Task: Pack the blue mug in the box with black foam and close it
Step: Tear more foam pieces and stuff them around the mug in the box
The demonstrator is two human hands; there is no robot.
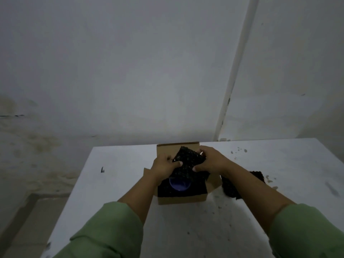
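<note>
A small brown cardboard box [181, 199] stands open on a white, scuffed table top [115, 183], its far flap [167, 149] raised upright and a side flap [214, 181] folded out to the right. Inside it, the round blue mug [179, 184] sits upright with its glossy blue interior facing up, nested in dark black foam lining [197, 189] that fills the space around it on all visible sides. Only the mug's rim and inner bowl show; its far edge is covered by a flat, rough-textured sheet of black foam [188, 162] held tilted over the box opening. The left hand [164, 167] grips the sheet's left edge, fingers curled over the top and thumb on the near side; the right hand [210, 161] clasps the right edge the same way. Both forearms emerge from light green sleeves [109, 231]. Another piece of black foam [230, 187] lies on the table just right of the box, partly hidden by the right forearm.
</note>
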